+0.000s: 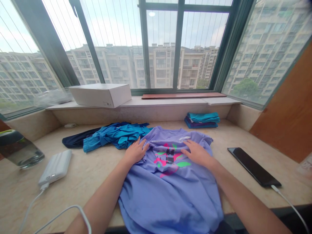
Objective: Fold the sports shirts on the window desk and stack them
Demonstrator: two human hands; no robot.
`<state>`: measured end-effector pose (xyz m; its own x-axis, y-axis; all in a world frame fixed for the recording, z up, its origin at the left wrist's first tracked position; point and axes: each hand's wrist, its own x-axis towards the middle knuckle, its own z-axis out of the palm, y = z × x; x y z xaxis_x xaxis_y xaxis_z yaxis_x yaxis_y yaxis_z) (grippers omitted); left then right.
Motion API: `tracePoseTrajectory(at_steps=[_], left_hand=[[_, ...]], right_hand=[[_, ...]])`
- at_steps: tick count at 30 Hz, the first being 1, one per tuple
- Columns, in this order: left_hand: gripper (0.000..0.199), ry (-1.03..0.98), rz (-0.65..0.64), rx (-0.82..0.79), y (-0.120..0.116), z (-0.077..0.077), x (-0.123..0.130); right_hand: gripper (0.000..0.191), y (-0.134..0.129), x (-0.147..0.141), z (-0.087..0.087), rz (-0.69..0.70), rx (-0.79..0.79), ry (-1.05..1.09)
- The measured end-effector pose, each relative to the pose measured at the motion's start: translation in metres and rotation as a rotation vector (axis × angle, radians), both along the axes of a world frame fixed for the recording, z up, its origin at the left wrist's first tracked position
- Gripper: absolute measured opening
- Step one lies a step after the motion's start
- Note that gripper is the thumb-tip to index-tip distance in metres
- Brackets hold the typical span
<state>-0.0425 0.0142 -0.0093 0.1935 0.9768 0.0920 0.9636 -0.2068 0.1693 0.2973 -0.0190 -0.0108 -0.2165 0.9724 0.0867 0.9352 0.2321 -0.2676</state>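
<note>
A purple T-shirt (156,191) with a pink, green and black print lies spread in front of me, its neckline toward the window and its lower part reaching over the counter's front edge. My left hand (136,150) rests on the shirt's left shoulder area, fingers apart. On the right side of the chest, my right hand (195,152) lies with fingers spread, touching the fabric beside the print. Just beyond my left hand is a crumpled heap of blue clothes (117,135), with a dark navy garment (78,138) partly under it.
Folded clothes (202,120) are stacked at the back right. A black phone (253,165) with a cable lies right; a white power bank (55,167) and a water bottle (20,151) are left. A white box (101,94) sits on the window ledge (165,101).
</note>
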Motion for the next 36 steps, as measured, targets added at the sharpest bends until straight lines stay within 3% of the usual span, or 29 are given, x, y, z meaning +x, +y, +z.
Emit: tracePoseTrajectory(at_steps=[3,7,13,17,20,23,27,30,36], left_hand=[[0.061,-0.022,0.072,-0.071,0.011,0.004,-0.019],[0.065,-0.019,0.203,-0.102,0.021,0.01,-0.041],[0.064,0.003,0.325,-0.05,0.029,0.013,-0.069],[0.058,0.054,0.364,0.015,0.026,0.012,-0.068],[0.054,0.136,0.295,0.128,0.019,0.015,-0.056],[0.053,0.153,0.125,0.189,0.011,0.019,-0.04],[0.062,0.108,-0.135,0.068,-0.003,0.021,-0.018],[0.069,0.098,-0.197,-0.034,-0.01,0.018,-0.008],[0.068,0.1,-0.167,-0.044,-0.011,0.014,-0.007]], right_hand=[[0.073,-0.005,-0.005,-0.005,0.021,-0.15,-0.044],[0.073,0.004,-0.005,-0.01,0.05,-0.195,-0.05],[0.072,0.039,-0.01,-0.017,0.238,-0.044,0.048],[0.065,0.051,-0.011,-0.018,0.227,0.062,0.023],[0.061,0.049,-0.004,-0.019,0.149,0.043,-0.057],[0.058,0.047,0.008,-0.019,0.067,0.015,-0.128],[0.049,0.047,0.025,-0.015,-0.055,0.07,-0.219],[0.05,0.044,0.03,-0.013,-0.107,0.113,-0.188],[0.063,0.015,-0.002,-0.02,0.149,0.126,0.206]])
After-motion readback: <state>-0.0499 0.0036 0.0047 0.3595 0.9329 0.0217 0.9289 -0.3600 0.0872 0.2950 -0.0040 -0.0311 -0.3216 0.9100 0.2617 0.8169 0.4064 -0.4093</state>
